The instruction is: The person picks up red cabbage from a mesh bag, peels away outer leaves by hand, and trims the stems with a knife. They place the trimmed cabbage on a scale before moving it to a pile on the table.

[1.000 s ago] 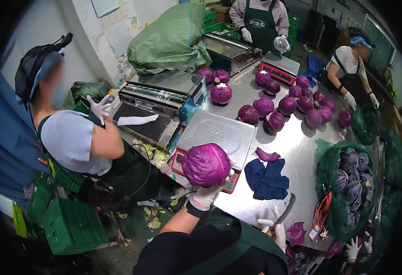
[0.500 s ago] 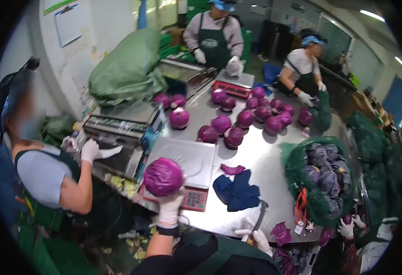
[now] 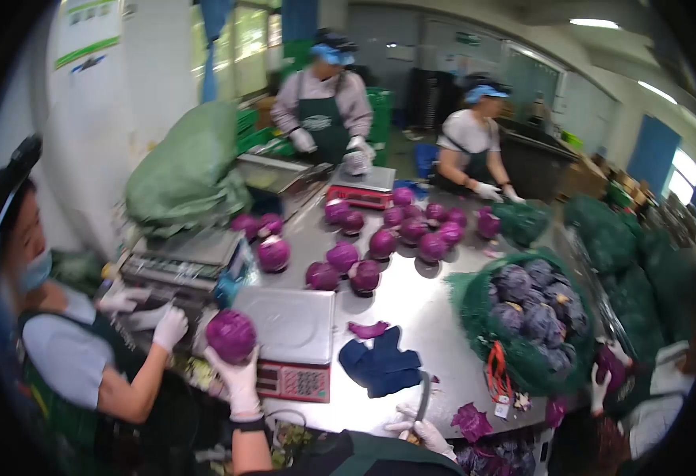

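My left hand (image 3: 238, 385), in a white glove, holds a trimmed red cabbage (image 3: 231, 333) from below, its fingers curled against the underside. The cabbage is just left of a scale (image 3: 288, 317) with a bare metal pan and a red keypad base. Close to the table's front edge, my right hand (image 3: 427, 438), also gloved, is closed on a knife (image 3: 423, 397) with a narrow, curved dark blade pointing up; the handle is mostly hidden. A dark blue cloth (image 3: 381, 363) and a purple leaf piece (image 3: 368, 329) lie beyond the knife.
Several red cabbages (image 3: 342, 257) sit across the metal table (image 3: 419, 317). A green net bag (image 3: 475, 317) of darker cabbages stands right, beside loose leaves (image 3: 471, 422). Co-workers stand left (image 3: 70, 333), at the back (image 3: 324, 111) and back right (image 3: 475, 143); another's hand (image 3: 599, 389) shows at right.
My left hand has carried the cabbage left, from over the scale's edge to beside it. My view has shifted. The co-worker at left has turned toward me. My right hand keeps the knife.
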A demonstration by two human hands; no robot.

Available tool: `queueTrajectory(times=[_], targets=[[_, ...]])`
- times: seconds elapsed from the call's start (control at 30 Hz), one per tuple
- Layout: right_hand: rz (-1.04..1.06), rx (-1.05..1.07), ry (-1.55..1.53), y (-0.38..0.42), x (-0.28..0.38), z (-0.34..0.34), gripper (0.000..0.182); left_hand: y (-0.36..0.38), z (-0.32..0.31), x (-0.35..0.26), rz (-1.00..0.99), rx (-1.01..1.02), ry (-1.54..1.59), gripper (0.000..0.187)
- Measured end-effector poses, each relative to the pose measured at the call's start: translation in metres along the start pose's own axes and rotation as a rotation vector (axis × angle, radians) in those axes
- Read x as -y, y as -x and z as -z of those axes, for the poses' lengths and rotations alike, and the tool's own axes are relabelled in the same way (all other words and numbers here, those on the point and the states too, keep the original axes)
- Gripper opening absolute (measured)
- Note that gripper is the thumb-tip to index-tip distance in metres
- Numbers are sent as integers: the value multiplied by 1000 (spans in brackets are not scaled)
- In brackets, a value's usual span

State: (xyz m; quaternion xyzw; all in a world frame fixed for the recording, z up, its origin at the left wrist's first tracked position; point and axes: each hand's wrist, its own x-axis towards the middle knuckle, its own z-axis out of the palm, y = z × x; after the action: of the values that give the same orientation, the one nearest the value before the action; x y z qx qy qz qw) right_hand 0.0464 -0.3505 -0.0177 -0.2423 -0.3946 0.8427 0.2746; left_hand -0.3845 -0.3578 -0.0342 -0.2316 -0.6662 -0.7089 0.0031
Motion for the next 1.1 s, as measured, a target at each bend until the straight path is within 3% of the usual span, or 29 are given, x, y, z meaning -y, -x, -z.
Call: queueTrajectory(times=[0.03,0.07,0.1,0.17,0.2,0.27,0.3,0.37,0.43,0.57,0.77,0.93,1.1], targets=[[8,25,76,1,-4,9,68,-14,12,37,412,33,870,85],[19,-60,105,3,6,-6,68,-4,0,-28,520,-2,1002,63],[-41,-15,109,3,1,-3,68,-14,-1,-18,626,57,988,65],[102,-95,245,2,-7,10,69,-12,-2,-26,507,93,850,65],[71,-70,245,1,-8,8,69,-17,-3,-11,459,36,819,65],[77,-52,-75,4,-6,4,65,-17,-6,-32,322,-43,533,64],[68,-50,-74,4,-4,3,65,-25,-11,-27,153,-93,352,67],[64,-54,-45,1,2,1,63,-28,-16,-19,85,-82,271,78],[49,-64,-31,3,3,-1,62,-26,-18,-17,-112,-68,-186,100],[45,-63,-180,1,-3,0,57,-13,-25,-18,-242,21,-341,107],[59,-67,-121,-1,2,-5,56,-10,-21,-15,-374,45,-350,79],[2,-85,-160,-3,0,-4,56,-7,-20,-22,-343,54,-340,72],[53,-41,-105,-6,1,-11,49,3,-32,-38,-506,189,-459,65]])
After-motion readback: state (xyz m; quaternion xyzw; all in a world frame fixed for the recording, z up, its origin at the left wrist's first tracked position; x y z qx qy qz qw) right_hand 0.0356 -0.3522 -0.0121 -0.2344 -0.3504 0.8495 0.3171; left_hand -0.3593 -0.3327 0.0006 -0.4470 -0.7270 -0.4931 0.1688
